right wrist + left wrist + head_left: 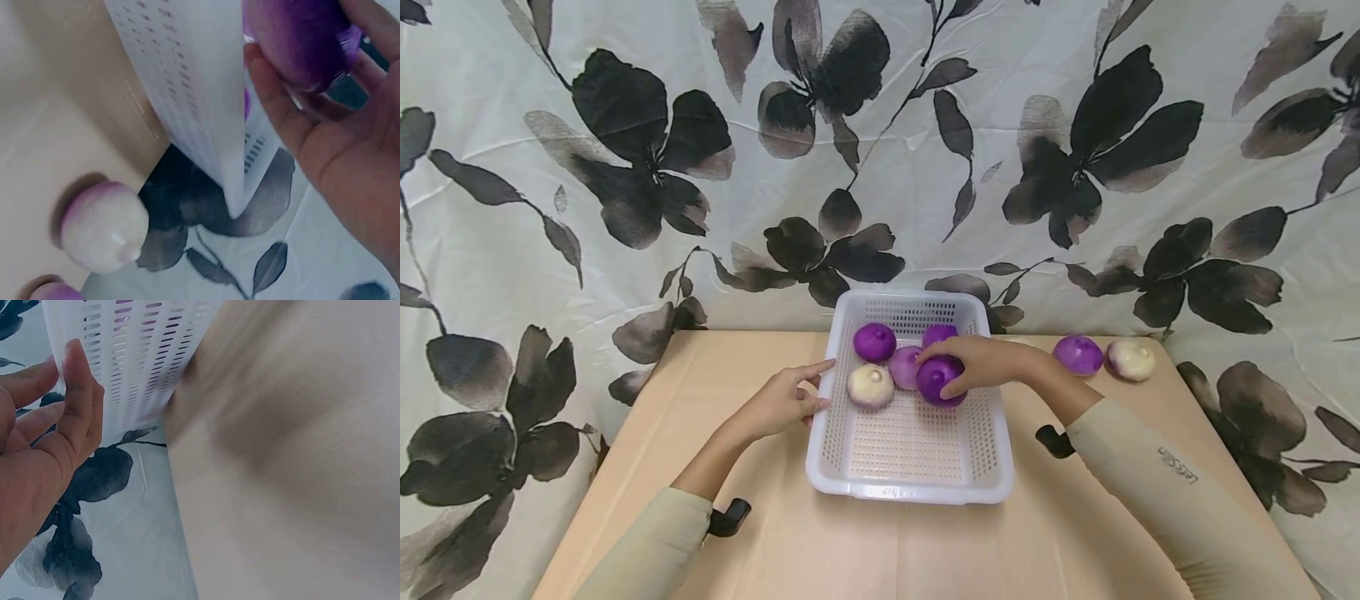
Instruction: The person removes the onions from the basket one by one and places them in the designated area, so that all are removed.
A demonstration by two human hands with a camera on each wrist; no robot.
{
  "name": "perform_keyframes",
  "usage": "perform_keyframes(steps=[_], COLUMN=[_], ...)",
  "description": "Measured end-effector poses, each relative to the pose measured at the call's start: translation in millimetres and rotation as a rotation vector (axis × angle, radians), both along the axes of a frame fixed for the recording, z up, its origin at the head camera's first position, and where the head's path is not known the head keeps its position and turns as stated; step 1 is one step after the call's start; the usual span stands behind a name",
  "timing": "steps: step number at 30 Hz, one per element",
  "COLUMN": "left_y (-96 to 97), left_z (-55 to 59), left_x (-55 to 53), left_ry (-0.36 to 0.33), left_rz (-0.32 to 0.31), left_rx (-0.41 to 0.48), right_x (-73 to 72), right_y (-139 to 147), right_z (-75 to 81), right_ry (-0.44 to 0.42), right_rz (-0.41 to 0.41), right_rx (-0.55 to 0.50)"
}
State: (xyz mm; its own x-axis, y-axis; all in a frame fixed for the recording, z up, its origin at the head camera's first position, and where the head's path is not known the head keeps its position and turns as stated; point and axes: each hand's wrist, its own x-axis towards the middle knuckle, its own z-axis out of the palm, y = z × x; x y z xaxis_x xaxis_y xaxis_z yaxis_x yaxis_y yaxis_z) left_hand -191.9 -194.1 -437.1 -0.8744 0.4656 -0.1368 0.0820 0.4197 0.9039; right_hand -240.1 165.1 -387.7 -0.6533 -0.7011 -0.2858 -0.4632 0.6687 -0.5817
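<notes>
A white perforated plastic basket (910, 454) holds several purple-and-white turnips, among them a purple one (875, 342) and a white-sided one (870, 387). My right hand (988, 363) reaches over the basket's right wall and grips a deep purple turnip (940, 381), thumb and fingers spread around it. In the right wrist view that turnip (300, 44) shows a paler side, with the fingers beneath. At the basket's left wall, my left hand (786, 398) touches the rim with fairly straight fingers. The left wrist view shows a fingertip (75, 359) against the slotted outer wall (131, 362).
Two more turnips lie on the wooden table (895, 558) right of the basket: one purple (1078, 355), one mostly white (1131, 360). A floral cloth (940, 167) hangs behind the table's far edge, close to the basket.
</notes>
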Motion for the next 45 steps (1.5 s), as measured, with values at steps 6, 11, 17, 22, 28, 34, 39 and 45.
perform_keyframes(steps=[6, 11, 17, 22, 28, 34, 39, 45], left_y=[2.5, 3.3, 2.5, 3.2, 5.0, 4.7, 4.4, 5.3], left_z=[0.3, 0.2, 0.0, 1.4, 2.0, 1.7, 2.5, 4.3], left_x=[-1.2, -1.2, -0.6, 0.5, -0.2, -0.7, 0.0, -1.0], left_ry=[-0.001, -0.004, -0.008, -0.014, -0.018, -0.028, -0.029, -0.025], left_rz=[-0.002, -0.003, 0.003, 0.011, 0.02, 0.017, 0.021, 0.014], left_rx=[0.0, 0.002, -0.005, -0.016, -0.02, -0.018, -0.025, -0.028], right_x=[7.1, 15.9, 25.7, 30.9, 38.0, 43.5, 43.1, 42.4], right_y=[29, 52, 81, 105, 131, 144, 147, 146], right_z=[5.6, 6.4, -1.5, -6.8, -23.0, -50.1, -73.8, -92.8], right_ry=[0.008, -0.009, 0.032, 0.112, 0.133, 0.1, 0.077, 0.089], right_rz=[-0.074, -0.159, -0.286, -0.391, -0.482, -0.553, -0.587, -0.621], right_rx=[-0.179, -0.327, -0.422, -0.444, -0.401, -0.372, -0.33, -0.268])
